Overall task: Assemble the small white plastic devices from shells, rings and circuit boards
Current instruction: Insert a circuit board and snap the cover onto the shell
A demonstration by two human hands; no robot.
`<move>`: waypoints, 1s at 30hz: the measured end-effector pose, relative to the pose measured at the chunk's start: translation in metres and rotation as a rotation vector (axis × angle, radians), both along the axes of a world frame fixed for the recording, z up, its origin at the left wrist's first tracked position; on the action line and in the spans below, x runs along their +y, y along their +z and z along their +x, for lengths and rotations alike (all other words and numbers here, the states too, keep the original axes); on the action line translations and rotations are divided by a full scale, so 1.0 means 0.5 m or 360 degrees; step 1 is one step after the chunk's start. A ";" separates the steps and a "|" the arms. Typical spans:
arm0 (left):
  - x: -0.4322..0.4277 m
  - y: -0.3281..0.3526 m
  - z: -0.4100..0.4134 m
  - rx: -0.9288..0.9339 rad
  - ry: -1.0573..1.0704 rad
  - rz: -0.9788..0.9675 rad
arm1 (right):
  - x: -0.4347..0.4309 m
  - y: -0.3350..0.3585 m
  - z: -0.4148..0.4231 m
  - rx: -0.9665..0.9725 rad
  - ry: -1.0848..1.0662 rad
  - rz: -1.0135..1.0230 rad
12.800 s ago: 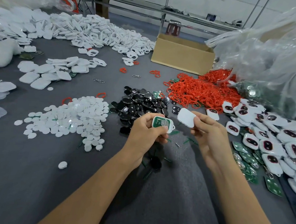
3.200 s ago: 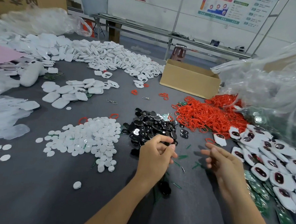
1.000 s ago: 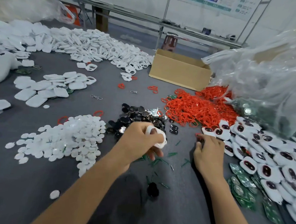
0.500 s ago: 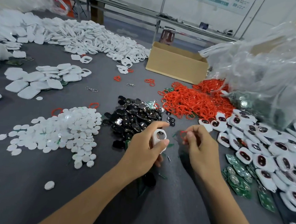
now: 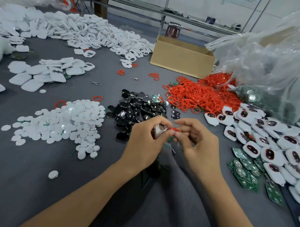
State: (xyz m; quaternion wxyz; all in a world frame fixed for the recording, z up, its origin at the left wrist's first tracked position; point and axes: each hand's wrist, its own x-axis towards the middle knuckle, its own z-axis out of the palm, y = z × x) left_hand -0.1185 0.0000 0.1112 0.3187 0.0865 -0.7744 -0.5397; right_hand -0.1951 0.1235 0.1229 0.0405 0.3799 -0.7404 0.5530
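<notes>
My left hand (image 5: 145,141) grips a white plastic shell (image 5: 158,131) with an oval opening, held upright above the grey table. My right hand (image 5: 197,142) pinches a red ring (image 5: 174,129) against the shell's edge. Both hands meet just in front of the pile of black parts (image 5: 139,107). Loose red rings (image 5: 197,96) are heaped behind my right hand. Green circuit boards (image 5: 244,169) lie at the right, beside several white shells with red-rimmed windows (image 5: 270,138).
White round discs (image 5: 66,122) are piled at the left. White flat covers (image 5: 41,73) and a long heap of open shells (image 5: 91,30) lie farther back. A cardboard box (image 5: 181,58) and a clear plastic bag (image 5: 272,56) stand at the back right.
My right hand has brought a red ring from the table up to the white shell in my left hand. The two hands have closed together.
</notes>
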 end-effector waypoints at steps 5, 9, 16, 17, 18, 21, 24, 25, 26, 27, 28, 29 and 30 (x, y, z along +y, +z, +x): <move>0.004 -0.003 -0.001 0.0069 0.0010 0.0028 | 0.001 0.005 0.002 -0.0083 -0.0046 -0.0069; 0.005 -0.006 -0.003 0.0048 0.0010 0.0007 | 0.004 0.005 0.004 -0.0104 -0.0051 -0.0051; 0.000 -0.006 -0.005 -0.0061 -0.0020 -0.0009 | 0.004 -0.005 0.006 -0.0123 -0.0076 -0.0041; -0.001 -0.006 -0.006 -0.0070 -0.0027 0.0032 | 0.004 -0.006 0.008 -0.0037 -0.0088 -0.0031; -0.001 -0.006 -0.007 -0.0073 -0.0030 0.0073 | 0.003 -0.007 0.010 0.0075 -0.0104 -0.0003; -0.003 -0.005 -0.007 -0.0079 -0.0021 0.0119 | 0.002 -0.005 0.015 0.0438 -0.0162 0.0093; 0.000 -0.002 -0.001 -0.0060 -0.0055 0.0090 | 0.005 -0.003 0.011 0.0641 -0.0247 0.0063; 0.000 -0.001 0.001 -0.0063 -0.0081 0.0081 | 0.006 -0.003 0.009 0.0655 -0.0285 0.0042; 0.001 0.000 0.002 -0.0083 -0.0111 0.0083 | 0.007 -0.004 0.008 0.0646 -0.0335 0.0016; 0.002 0.000 0.002 -0.0116 -0.0139 0.0112 | 0.008 -0.005 0.008 0.0612 -0.0389 -0.0023; 0.002 0.000 0.001 -0.0158 -0.0173 0.0183 | 0.008 -0.006 0.007 0.0562 -0.0436 -0.0069; 0.002 0.000 -0.001 -0.0211 -0.0209 0.0283 | 0.008 -0.007 0.007 0.0519 -0.0473 -0.0110; 0.001 0.000 -0.001 -0.0261 -0.0241 0.0387 | 0.008 -0.006 0.008 0.0506 -0.0501 -0.0135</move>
